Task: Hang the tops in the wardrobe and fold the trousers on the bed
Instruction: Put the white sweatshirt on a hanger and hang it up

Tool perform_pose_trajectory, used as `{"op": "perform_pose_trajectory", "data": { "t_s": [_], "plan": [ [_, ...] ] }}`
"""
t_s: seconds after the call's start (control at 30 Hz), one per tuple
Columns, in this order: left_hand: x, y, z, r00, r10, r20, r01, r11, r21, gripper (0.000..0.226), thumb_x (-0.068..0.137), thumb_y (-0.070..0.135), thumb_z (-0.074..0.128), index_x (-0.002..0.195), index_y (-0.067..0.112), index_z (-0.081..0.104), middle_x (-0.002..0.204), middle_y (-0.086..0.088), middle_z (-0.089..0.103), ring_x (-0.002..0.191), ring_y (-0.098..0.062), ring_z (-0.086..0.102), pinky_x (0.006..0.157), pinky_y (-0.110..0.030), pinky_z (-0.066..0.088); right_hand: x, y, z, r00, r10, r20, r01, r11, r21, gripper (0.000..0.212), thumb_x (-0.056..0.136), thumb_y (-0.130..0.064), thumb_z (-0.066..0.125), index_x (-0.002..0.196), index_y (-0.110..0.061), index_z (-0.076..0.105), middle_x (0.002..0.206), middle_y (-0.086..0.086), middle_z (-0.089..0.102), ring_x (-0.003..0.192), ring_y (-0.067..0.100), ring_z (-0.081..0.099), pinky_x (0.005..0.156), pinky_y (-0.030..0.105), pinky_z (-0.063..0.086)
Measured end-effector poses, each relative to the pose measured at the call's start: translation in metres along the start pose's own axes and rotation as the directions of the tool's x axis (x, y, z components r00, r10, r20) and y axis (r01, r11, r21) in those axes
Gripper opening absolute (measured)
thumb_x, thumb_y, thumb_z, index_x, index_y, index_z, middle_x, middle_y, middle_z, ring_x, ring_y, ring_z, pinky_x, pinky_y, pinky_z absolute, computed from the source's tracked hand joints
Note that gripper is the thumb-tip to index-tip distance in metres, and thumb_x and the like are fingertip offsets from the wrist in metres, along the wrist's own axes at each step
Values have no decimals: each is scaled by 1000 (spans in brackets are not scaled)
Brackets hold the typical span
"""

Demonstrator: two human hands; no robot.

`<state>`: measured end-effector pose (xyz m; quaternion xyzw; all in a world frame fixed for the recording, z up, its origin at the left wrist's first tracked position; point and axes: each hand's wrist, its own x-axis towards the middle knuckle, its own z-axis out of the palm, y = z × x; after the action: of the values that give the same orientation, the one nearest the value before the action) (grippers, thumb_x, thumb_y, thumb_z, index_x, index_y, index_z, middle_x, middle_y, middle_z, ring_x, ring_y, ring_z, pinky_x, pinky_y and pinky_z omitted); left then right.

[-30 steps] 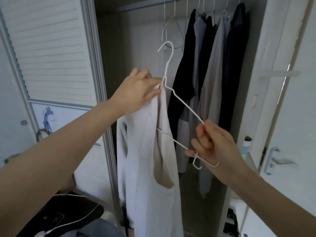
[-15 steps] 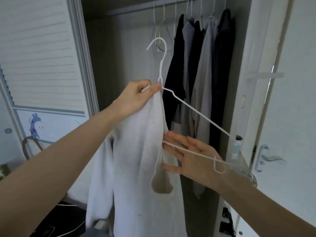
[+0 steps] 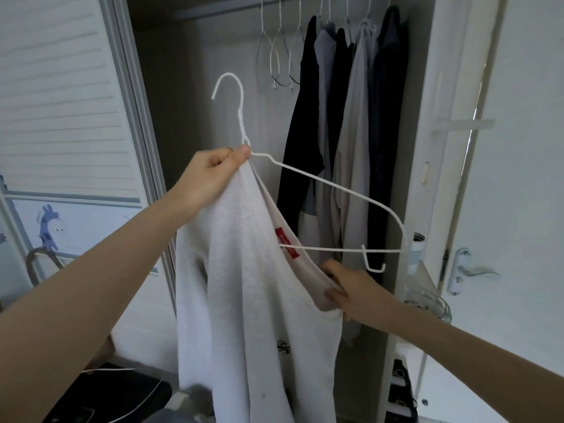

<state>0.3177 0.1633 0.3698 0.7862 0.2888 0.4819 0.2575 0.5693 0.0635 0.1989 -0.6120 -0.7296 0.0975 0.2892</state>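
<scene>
Currently, the left hand [image 3: 210, 175] pinches the neck of the white wire hanger [image 3: 329, 187] together with the pale grey top [image 3: 253, 285], in front of the open wardrobe [image 3: 213, 87]. The right hand [image 3: 351, 288] grips the top's neckline, just below the hanger's bottom bar. Dark and grey garments [image 3: 351, 117] hang from the rail at the wardrobe's upper right.

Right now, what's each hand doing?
Left hand: pinches the hanger neck and the sweatshirt together.
Right hand: grips the sweatshirt's collar edge.
</scene>
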Motion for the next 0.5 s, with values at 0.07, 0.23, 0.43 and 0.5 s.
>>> {"op": "perform_pose_trajectory", "data": {
  "t_s": [0.07, 0.23, 0.43, 0.5],
  "plan": [
    [-1, -7, -7, 1000, -21, -10, 21, 1000, -1, 76, 85, 63, 51, 79, -12, 49, 77, -26, 47, 73, -26, 44, 74, -37, 33, 0, 5, -7, 983, 128, -131, -98, 970, 221, 16, 95, -20, 54, 104, -29, 45, 82, -2, 60, 56, 17, 65, 50, 18, 52],
    [3, -33, -21, 991, -97, -88, 99, 995, 18, 68, 91, 57, 52, 84, -11, 55, 81, -15, 51, 78, -24, 48, 75, -35, 35, -13, 16, -27, 970, -242, -35, 186, 825, -534, 43, 96, -31, 52, 130, -41, 29, 101, -7, 51, 65, 7, 54, 58, 10, 42],
    [3, -57, -20, 979, -146, -139, 156, 986, 66, 61, 86, 59, 59, 71, 0, 57, 65, -7, 48, 66, -18, 49, 66, -26, 38, -10, 12, -52, 924, -82, 374, 165, 967, -196, 34, 94, -9, 46, 91, -33, 69, 96, -18, 50, 91, 4, 50, 76, 14, 37],
    [3, -66, -23, 969, -180, -169, 193, 979, 62, 54, 84, 58, 62, 65, 8, 60, 59, 0, 50, 65, -15, 52, 66, -26, 39, -14, 10, -61, 924, -90, 372, 100, 995, -9, 33, 90, -18, 47, 71, -42, 61, 81, -17, 50, 79, 0, 50, 72, 17, 38]
  ]
}}
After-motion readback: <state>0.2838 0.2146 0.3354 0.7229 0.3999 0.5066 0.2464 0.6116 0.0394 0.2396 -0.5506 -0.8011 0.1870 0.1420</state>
